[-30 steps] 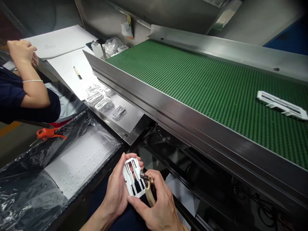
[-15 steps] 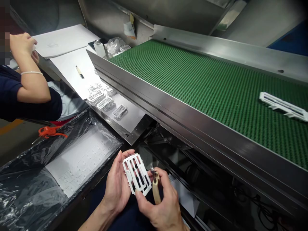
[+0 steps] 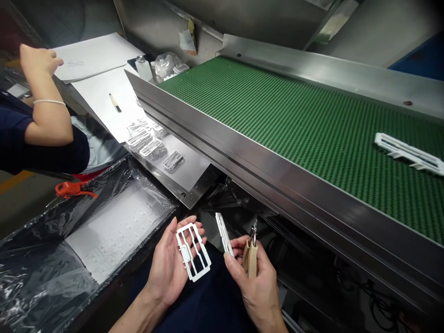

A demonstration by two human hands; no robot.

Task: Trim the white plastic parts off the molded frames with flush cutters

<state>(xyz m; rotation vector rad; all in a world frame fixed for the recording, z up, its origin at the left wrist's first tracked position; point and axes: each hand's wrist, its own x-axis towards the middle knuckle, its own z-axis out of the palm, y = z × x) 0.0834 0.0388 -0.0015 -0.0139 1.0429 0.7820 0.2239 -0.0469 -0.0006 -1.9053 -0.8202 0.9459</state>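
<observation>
My left hand holds a white plastic slotted frame on its palm and fingers, with the frame's open slots facing up. To its right, my right hand pinches a second white slotted frame between thumb and fingers, seen nearly edge-on. The same right hand also keeps a pair of nippers with beige handles tucked in its fingers, the metal jaws pointing up. The two frames are apart from each other. Both hands are above my lap, in front of the conveyor.
A green conveyor belt carries a white plastic part. Several white frames lie on the metal side table beside a beige-handled tool. Left are a black-lined box, orange-handled tool and a co-worker's arm.
The two white frames were stacked together over my left hand; now my right hand has moved right, carrying one away with the nippers. The co-worker's hand has shifted slightly right.
</observation>
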